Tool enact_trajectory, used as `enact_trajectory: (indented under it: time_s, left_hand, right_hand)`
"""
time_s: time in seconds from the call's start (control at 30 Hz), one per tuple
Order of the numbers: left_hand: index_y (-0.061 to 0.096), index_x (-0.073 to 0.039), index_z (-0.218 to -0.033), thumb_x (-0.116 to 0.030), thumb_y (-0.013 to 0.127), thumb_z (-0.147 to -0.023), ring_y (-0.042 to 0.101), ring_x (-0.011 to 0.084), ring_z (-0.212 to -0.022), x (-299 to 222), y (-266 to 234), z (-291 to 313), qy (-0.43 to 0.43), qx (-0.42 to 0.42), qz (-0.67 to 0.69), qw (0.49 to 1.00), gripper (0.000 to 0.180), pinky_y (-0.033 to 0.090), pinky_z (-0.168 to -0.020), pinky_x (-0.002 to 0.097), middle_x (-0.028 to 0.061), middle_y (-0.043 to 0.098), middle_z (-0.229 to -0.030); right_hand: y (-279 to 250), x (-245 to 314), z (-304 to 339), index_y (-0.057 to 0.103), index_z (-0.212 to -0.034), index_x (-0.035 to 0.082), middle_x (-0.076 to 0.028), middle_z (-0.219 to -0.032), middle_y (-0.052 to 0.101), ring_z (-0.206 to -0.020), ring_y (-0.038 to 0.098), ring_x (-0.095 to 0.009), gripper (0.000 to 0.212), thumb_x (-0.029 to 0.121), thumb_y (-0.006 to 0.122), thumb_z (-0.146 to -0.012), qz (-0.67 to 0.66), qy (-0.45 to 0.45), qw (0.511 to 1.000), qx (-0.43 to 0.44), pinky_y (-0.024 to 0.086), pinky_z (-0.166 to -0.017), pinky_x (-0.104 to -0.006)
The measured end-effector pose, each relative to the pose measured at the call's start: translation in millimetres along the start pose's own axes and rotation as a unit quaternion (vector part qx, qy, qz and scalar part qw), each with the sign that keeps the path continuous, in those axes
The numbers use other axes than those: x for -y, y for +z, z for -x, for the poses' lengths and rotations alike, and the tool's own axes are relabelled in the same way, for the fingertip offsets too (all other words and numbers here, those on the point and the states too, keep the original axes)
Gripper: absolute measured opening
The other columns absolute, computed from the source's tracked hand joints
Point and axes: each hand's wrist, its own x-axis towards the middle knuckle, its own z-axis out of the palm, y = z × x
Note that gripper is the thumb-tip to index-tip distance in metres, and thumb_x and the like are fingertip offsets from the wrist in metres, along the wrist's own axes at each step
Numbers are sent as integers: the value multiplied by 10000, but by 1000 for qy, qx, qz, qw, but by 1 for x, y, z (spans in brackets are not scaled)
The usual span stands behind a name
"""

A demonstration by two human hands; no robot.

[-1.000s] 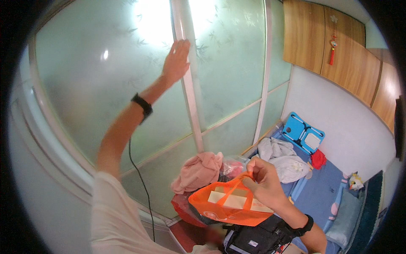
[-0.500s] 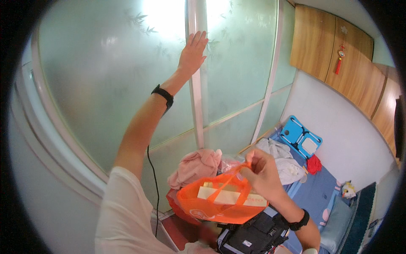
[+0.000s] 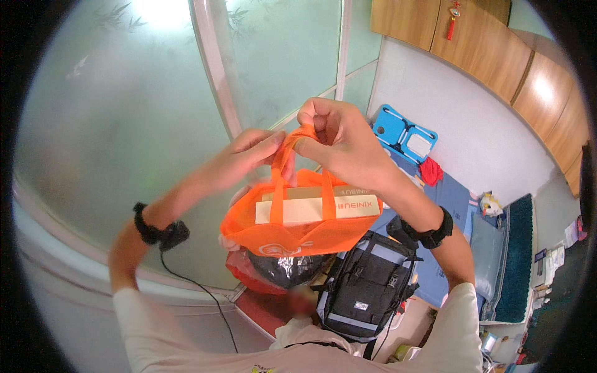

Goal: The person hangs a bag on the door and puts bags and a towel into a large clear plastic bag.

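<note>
I hold a bright orange, soft non-woven fabric tote bag [image 3: 301, 227] up in front of my chest, against the frosted glass window [image 3: 124, 124]. My right hand [image 3: 339, 140] is closed on the top of its orange strap handles [image 3: 297, 138], pinching them between thumb and fingers. My left hand [image 3: 252, 152] comes in from the side with its fingers curled onto the same handles just below; I judge it gripping, though the blur keeps me from seeing how firmly.

A long, pale cardboard box [image 3: 317, 208] lies flat inside the bag, showing above the rim. The bag hangs straight and taut from the straps, so I take the load as light to moderate. The cloth is limp and will fold or tip if I grab a wall, and the box could slide toward one end. The handles, both together at their peak, are the sure place to take hold.

Below the bag I see a black backpack [image 3: 364, 286] and a dark plastic-wrapped bundle [image 3: 286, 270]. A blue folding plastic stand [image 3: 404, 133] lies farther off to the right.
</note>
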Motion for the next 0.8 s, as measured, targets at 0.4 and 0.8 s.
enact_trajectory:
  time_s: [0.4, 0.8]
  left_hand:
    - [601, -35, -938, -322, 483, -1076, 512, 59, -761, -10, -10, -7, -10, -105, -44, 993, 339, 462, -768, 235, -27, 538, -792]
    - [612, -8, -1017, -249, 526, -1060, 629, 85, -843, -41, 19, 26, -6, -135, 4, 991, 259, 508, -811, 263, 22, 651, -904]
  right_hand:
    - [-11, 5, -8, 483, -816, 40, 50, -759, 502, -724, 467, -23, 193, -44, 656, -808, 78, 56, 995, 24, 401, -614, -225]
    - [7, 10, -28, 504, -957, 22, -10, -680, 512, -668, 505, -78, 255, -85, 572, -735, 119, -7, 992, 34, 403, -604, -265]
